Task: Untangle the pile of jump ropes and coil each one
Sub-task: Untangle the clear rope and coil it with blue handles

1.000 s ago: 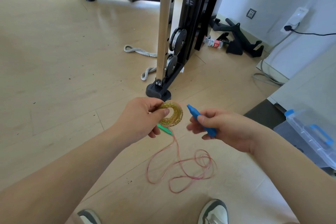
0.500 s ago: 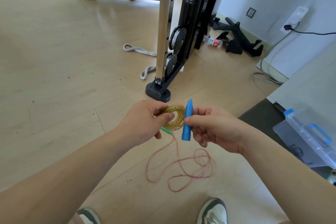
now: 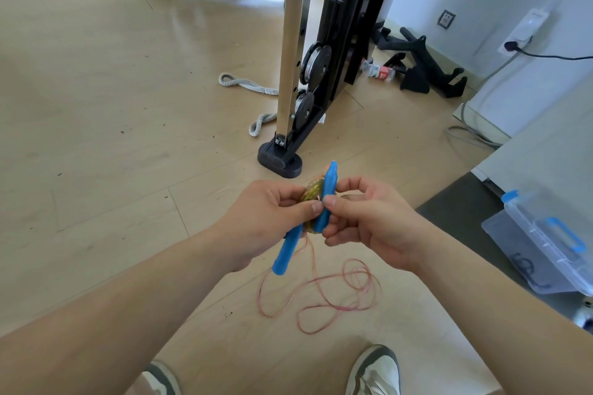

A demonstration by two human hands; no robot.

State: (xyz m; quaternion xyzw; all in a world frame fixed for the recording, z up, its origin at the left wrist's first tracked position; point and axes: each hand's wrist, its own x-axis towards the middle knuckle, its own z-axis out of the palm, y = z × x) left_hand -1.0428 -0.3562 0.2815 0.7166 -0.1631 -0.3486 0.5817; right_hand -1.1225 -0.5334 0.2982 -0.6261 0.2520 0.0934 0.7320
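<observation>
Forearms reach in from the bottom corners and meet at mid-frame, both hands raised above the pale wooden floor (image 3: 112,106). The left hand (image 3: 266,221) is turned palm inward, its thumb and curled fingers clamped on a small coil of yellow-green speckled rope (image 3: 312,193), which sits between the two hands. A blue plastic handle (image 3: 286,252) slants down and left from under this hand. Just to the right, a second blue handle (image 3: 330,181) stands nearly upright against the coil, its tapered tip pointing up. The right hand (image 3: 375,224) pinches this handle between thumb and forefinger, the other fingers loosely curled behind it. From the hands a thin pink cord (image 3: 333,305) drops to the floor and lies in loose overlapping loops ahead of the shoes. A clear plastic box (image 3: 545,253) with blue fittings sits at the far right.
</observation>
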